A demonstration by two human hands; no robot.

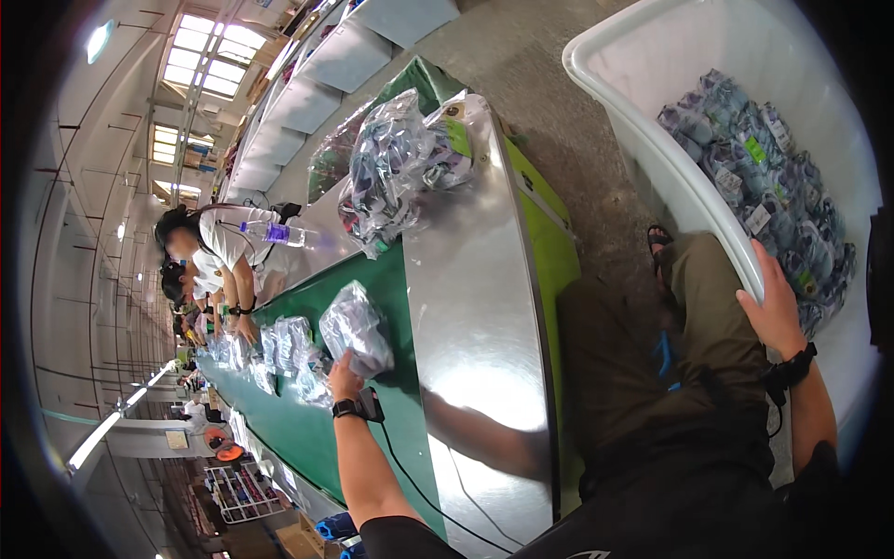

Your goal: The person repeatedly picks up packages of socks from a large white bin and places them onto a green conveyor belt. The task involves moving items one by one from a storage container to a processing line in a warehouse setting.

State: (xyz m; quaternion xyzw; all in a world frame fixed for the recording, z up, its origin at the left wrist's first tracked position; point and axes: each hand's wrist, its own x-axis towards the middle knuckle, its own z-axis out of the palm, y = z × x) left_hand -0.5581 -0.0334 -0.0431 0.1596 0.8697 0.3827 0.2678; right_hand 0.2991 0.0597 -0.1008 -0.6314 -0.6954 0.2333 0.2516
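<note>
My left hand (345, 377) reaches over a green conveyor belt, its fingers closed on the near edge of a clear plastic-wrapped package (357, 331). What the wrapping holds is hard to make out through the glare. More wrapped packages (287, 345) lie on the belt just beyond. On my right side, my right hand (778, 307) is wrapped over the rim of a large white plastic bin (643, 116). Inside the bin are many bagged grey-purple patterned items (754, 168) with tags and green labels.
A bare metal end plate (475, 317) borders the green belt (410, 410). Larger bagged bundles (391, 158) sit at its far corner, near a water bottle (279, 233). Across the belt a person (228, 247) handles packages. A black cable (419, 489) runs from my left wrist.
</note>
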